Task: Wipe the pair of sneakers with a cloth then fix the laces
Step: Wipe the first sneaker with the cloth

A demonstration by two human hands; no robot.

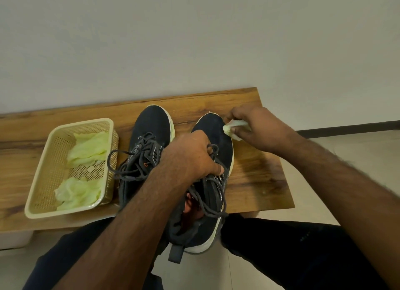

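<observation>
Basket [43, 181]: far left of both hands on the tabletop [259, 177], two pale green cloths inside.
Left sneaker [151, 125]: just left of the left hand.
Left hand [190, 155]: curled around the right sneaker [212, 129] laces.
Right hand [255, 127]: pinching a cloth [232, 129] against that sneaker's toe.

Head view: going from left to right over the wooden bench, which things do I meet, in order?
Beige basket with pale green cloths → left sneaker → left hand gripping the right sneaker → right hand pinching a cloth → bare end of the bench.
</observation>
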